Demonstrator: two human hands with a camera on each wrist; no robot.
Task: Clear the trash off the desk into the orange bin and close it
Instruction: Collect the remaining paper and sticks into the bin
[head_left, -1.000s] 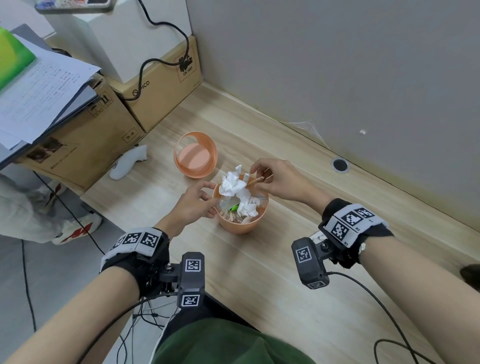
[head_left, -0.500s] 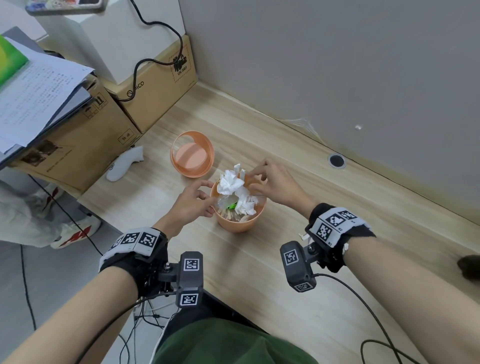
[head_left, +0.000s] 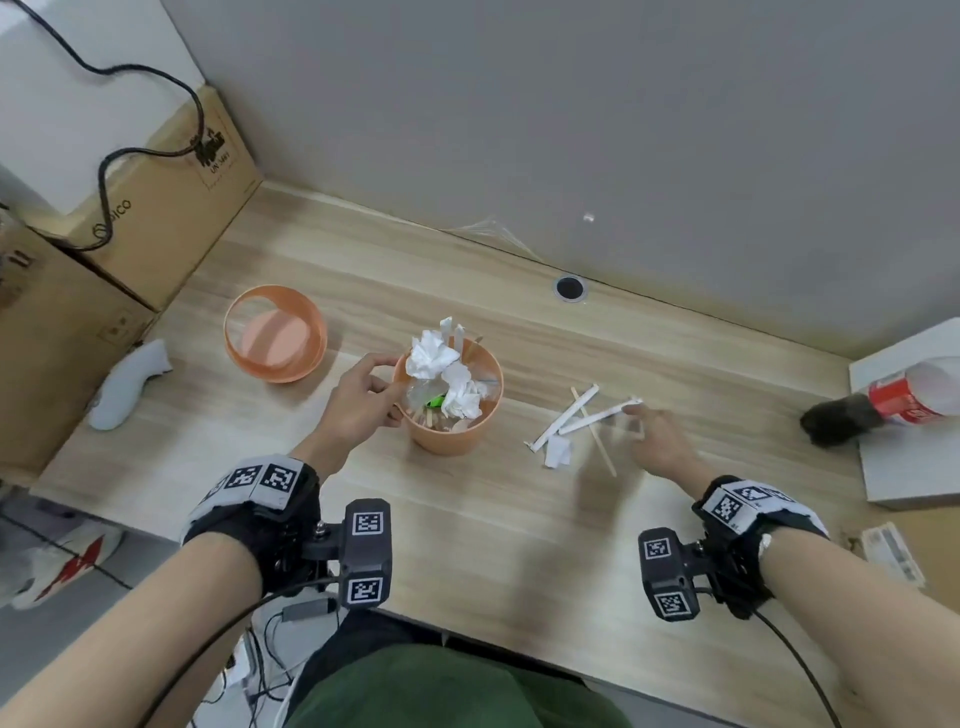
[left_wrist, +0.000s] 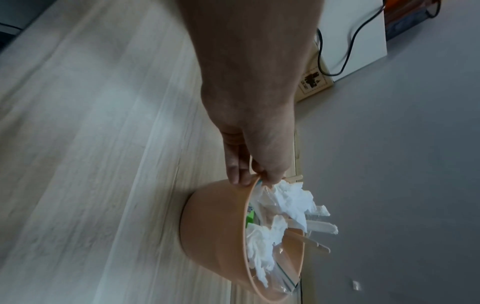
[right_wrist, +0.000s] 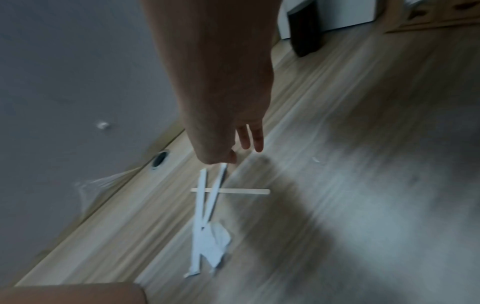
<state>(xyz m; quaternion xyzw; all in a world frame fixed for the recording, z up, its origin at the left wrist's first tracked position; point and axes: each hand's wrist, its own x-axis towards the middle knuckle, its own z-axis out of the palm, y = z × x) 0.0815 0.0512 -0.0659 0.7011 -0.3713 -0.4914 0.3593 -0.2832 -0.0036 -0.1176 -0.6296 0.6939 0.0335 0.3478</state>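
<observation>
The orange bin (head_left: 447, 441) (left_wrist: 215, 226) stands upright on the desk, heaped with white tissues (head_left: 434, 356), clear plastic and wooden sticks that poke above its rim. My left hand (head_left: 363, 400) (left_wrist: 249, 168) pinches the bin's near-left rim, thumb inside and fingers outside. The bin's orange lid (head_left: 306, 358) lies apart, to the bin's left. Right of the bin lie two white paper wrappers (head_left: 566, 415) (right_wrist: 201, 197), a wooden stick (head_left: 605, 457) (right_wrist: 241, 191) and a crumpled paper scrap (head_left: 558, 452) (right_wrist: 218, 240). My right hand (head_left: 654, 431) (right_wrist: 233, 156) is blurred, fingers extended, tips at one wrapper's far end.
A cola bottle (head_left: 914, 395) lies on a white box (head_left: 909, 467) at the right. Cardboard boxes (head_left: 171, 208) stand at the left, with a white controller (head_left: 124, 384) beside them. A cable hole (head_left: 570, 287) and some plastic film (head_left: 488, 228) are by the wall.
My right hand left the bin's top and swung right to the wrappers on the desk. The left hand stayed on the bin's rim. The head view shifted right.
</observation>
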